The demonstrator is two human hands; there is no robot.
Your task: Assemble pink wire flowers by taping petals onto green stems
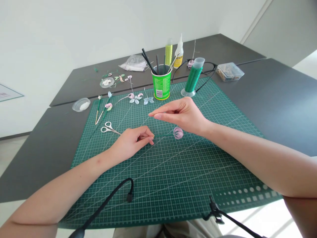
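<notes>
Head view: the pink flower (178,133) lies sideways low over the middle of the cutting mat (173,181), its green stem (163,135) running level into the left hand (135,140). That hand holds the stem between thumb and fingers; gripping it away from the bloom probably keeps the petals uncrushed. The right hand (184,115) is raised above and beside the stem, apart from the flower, with thumb and fingertips drawn into a narrow pinch. From where I stand, I cannot tell whether a fine thread is held there.

Scissors (108,127) lie just beyond the left hand, handles outward, blades partly hidden behind it; this placement appears to keep them within reach. Further out, two stems (98,109) rest at the mat's far left, seemingly set aside from the working area. Blue petals (136,99) lie near the green cup (162,87), which keeps several thin rods upright. The green spool (194,76) stands on its flange beside the glasses (210,67), likely so that it does not roll. Behind the cup stands a glue bottle (179,58).
</notes>
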